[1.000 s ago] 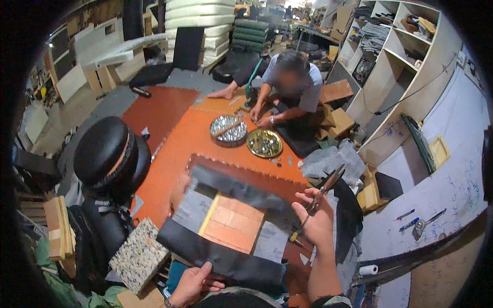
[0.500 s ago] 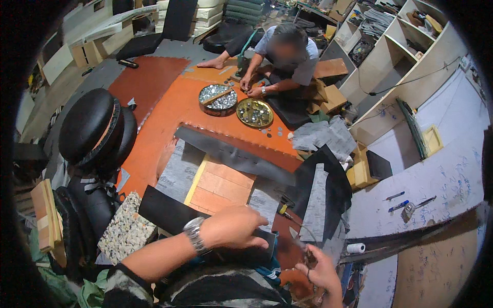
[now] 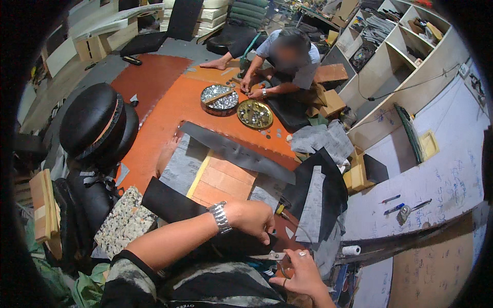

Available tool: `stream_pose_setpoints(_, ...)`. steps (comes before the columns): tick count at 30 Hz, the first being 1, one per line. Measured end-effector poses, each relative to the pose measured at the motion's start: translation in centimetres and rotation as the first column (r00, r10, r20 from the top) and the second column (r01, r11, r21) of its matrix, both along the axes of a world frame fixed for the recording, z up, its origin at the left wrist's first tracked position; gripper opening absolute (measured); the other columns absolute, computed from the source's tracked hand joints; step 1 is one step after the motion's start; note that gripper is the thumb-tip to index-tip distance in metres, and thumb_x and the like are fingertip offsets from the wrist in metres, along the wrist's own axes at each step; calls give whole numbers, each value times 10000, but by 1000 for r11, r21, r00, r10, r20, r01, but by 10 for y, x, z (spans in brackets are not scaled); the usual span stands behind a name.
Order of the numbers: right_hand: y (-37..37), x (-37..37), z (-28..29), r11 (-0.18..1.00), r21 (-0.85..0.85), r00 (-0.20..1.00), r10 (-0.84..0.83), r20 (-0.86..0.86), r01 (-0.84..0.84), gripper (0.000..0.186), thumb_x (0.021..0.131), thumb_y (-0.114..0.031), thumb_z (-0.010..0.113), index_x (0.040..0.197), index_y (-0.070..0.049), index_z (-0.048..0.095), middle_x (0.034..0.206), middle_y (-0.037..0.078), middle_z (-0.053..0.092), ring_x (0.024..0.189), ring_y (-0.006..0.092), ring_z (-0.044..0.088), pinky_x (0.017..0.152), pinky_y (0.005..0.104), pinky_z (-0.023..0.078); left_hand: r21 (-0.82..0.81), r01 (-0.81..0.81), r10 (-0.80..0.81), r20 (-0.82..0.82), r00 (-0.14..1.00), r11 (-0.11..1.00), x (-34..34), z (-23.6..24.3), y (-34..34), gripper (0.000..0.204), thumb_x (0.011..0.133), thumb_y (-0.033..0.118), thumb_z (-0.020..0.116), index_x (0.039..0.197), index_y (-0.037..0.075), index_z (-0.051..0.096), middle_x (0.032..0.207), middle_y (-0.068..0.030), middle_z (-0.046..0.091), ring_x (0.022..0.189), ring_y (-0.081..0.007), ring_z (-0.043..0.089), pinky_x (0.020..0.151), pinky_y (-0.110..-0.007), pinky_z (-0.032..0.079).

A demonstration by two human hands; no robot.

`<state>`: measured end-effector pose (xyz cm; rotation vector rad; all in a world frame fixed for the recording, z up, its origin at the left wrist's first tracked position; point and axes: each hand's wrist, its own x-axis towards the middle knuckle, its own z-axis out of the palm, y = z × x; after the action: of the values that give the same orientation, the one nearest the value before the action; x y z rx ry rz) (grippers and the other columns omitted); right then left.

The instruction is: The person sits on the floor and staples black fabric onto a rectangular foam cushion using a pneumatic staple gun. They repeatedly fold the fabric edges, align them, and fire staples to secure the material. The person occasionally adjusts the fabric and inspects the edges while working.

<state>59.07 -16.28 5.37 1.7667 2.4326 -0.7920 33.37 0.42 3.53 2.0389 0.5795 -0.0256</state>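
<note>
Left fingers: curled down, thumb and forefinger close together at the right end of the near black sheet [image 3: 172,198]; cannot tell whether they pinch it. Left hand [image 3: 250,216] crosses the body from the left, watch [image 3: 220,217] on its wrist.
Right fingers: closed around the scissors [image 3: 271,256], low by the lap; right hand [image 3: 304,274] wears a ring.
Scissors: blades point left, toward the sheet's end under the left hand; cannot tell how far they are parted.
Changed, right side: one second ago the scissors are up beside the panel; now they are down near the sheet's right end.
Changed, left side: the hand has shifted from the sheet's near edge to its right end.
Meaning: judged a set-up for snipping there; no cut is visible.
Near black sheet: lies along the near side of the wooden panel [image 3: 226,178], partly hidden by the left forearm.
Far black strip: another strip [image 3: 237,155] runs along the panel's far side, apart from both hands.
Right of panel: black offcut [image 3: 333,197] with a pale grey strip [image 3: 311,205] on it.
Left of panel: speckled foam block [image 3: 126,219].
Beyond: round tin [image 3: 221,112] and golden tray [image 3: 239,117], both holding small metal pieces; co-worker [image 3: 300,72] bends over small work beside them.
</note>
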Motion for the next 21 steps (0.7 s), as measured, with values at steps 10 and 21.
stream_pose_setpoints(10, 0, -2, 4, 972, -202, 987, -99, 127, 124, 864, 753, -633, 882, 1300, -3, 657, 1111, 166, 707, 1077, 343, 680, 860, 442, 564, 137, -82, 82, 7, 997, 987, -3, -5, -2, 275, 901, 297, 816, 1084, 92, 804, 989, -130, 798, 926, -345, 748, 808, -458, 554)
stream_pose_setpoints(21, 8, -32, 2, 994, 108, 999, 20, 37, -24, 848, 789, -607, 865, 1375, -35, 646, 1044, 163, 711, 997, 349, 698, 851, 453, 571, 248, -189, 189, 25, 982, 950, -13, 12, -12, 229, 892, 261, 799, 1081, 136, 832, 978, -143, 796, 935, -356, 750, 836, -473, 570)
